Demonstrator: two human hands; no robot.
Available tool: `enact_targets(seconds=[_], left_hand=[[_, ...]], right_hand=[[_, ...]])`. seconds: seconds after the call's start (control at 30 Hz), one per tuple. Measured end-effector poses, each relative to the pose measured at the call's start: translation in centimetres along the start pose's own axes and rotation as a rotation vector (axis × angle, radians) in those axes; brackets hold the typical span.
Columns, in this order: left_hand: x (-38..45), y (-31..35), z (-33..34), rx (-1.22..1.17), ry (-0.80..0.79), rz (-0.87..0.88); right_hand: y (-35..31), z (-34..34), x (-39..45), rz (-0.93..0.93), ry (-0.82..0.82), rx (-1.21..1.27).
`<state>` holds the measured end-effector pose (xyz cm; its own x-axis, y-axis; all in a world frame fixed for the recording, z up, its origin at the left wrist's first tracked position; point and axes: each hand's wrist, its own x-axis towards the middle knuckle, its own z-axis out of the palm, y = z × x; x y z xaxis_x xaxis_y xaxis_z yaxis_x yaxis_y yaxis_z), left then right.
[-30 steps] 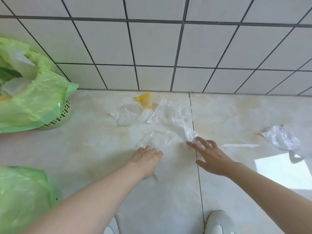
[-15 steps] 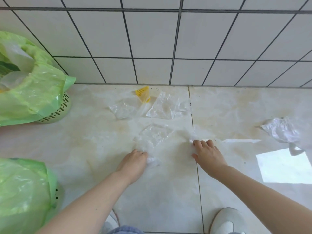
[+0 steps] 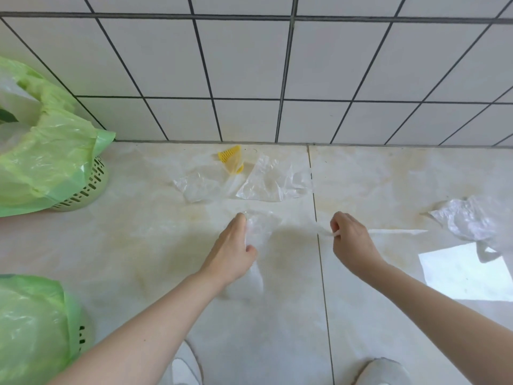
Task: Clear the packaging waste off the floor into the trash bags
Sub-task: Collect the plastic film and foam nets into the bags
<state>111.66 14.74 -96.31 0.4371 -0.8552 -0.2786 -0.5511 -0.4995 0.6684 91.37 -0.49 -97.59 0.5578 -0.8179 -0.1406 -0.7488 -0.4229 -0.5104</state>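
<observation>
My left hand point(image 3: 233, 245) is closed on a clear plastic wrapper point(image 3: 259, 226) lifted just off the pale floor. My right hand point(image 3: 349, 240) pinches a thin white plastic strip point(image 3: 394, 232) that trails to the right along the floor. Beyond my hands lie two more clear plastic pieces point(image 3: 273, 180) point(image 3: 200, 186) and a yellow mesh sleeve point(image 3: 231, 161) near the wall. A crumpled white plastic bag point(image 3: 469, 218) rests at the right. Two green trash bags line bins at the far left point(image 3: 47, 159) and the near left point(image 3: 30, 326).
A white tiled wall point(image 3: 249, 79) closes off the floor just behind the waste. My two white shoes point(image 3: 186, 368) point(image 3: 380, 370) show at the bottom edge. A bright patch of sunlight point(image 3: 463, 270) falls on the floor at the right.
Both hands went from flat and reaching on the floor to closed; the left has gathered the clear wrapper and the right has pinched the white strip, both lifting slightly.
</observation>
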Motion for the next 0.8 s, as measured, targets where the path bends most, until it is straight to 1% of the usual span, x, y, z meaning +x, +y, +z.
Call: enact_targets(seconds=[0.1,0.2,0.27,0.33,0.47,0.57,0.63,0.73,0.8], left_hand=[[1.3,-0.1,-0.7,-0.141,0.039,-0.058],[2.5,-0.3,-0.9,-0.197,0.092,-0.079],[3.2,-0.5,-0.8,-0.198,0.090,-0.072],[3.8,-1.1,-0.5,-0.090,0.037,-0.065],[4.8,-2.3,0.1,0.116,-0.130,-0.033],[5.2,-2.9,0.7,0.291,-0.191,-0.007],[5.4,-3.1,1.1,0.385,-0.194,0.022],[5.6,-3.4,1.4,0.381,-0.149,0.077],[5.6,-3.7,1.4,0.371,-0.109,0.119]], right_hand=[[-1.0,-0.3,2.1,0.072,0.033,0.062],[-1.8,-0.2,3.8,0.071,-0.005,0.078],[-2.4,-0.1,5.1,0.051,-0.022,0.026],[-3.2,0.2,6.6,0.022,-0.032,-0.015],[-4.8,1.3,9.1,-0.017,-0.074,0.029],[-5.8,2.1,10.9,-0.100,-0.047,-0.057],[-6.2,2.6,11.9,-0.128,-0.100,-0.140],[-6.5,3.6,12.7,-0.132,-0.234,-0.209],[-6.3,4.3,12.7,-0.138,-0.294,-0.326]])
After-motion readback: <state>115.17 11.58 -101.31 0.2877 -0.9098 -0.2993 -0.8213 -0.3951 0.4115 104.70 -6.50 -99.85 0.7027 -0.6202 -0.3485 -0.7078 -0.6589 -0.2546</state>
